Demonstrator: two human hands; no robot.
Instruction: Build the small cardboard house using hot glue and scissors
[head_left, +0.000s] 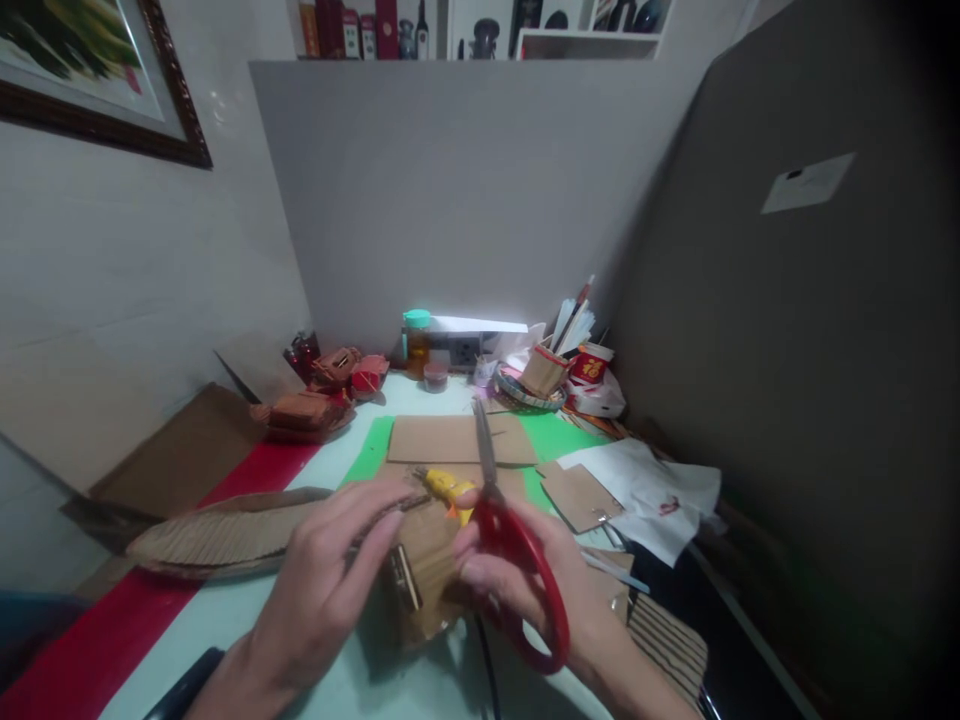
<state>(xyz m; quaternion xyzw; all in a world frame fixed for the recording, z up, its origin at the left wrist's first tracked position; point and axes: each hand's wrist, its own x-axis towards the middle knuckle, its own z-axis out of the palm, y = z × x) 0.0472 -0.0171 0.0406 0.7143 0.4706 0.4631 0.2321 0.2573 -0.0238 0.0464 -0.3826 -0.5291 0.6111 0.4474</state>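
Red-handled scissors (529, 575) are gripped in my right hand (551, 555), their blades pointing up and away from me. My left hand (322, 570) has its fingers and thumb closed at the upper left edge of a small brown cardboard box (435, 570). A dark slot shows in the side of this box, and the scissors and my right fingers partly cover it. Just beyond the box lies a yellow glue gun (448, 487), partly hidden by my hands. Behind that is a flat cardboard sheet (431, 440) on a green mat (367, 455).
Left of my hand lies a long corrugated cardboard piece (217, 535). Reddish cardboard models (304, 412) stand farther back. At the back are a green-lidded jar (417, 345) and a woven basket (529, 395). White paper (652, 490) and cardboard scraps (581, 495) lie at right.
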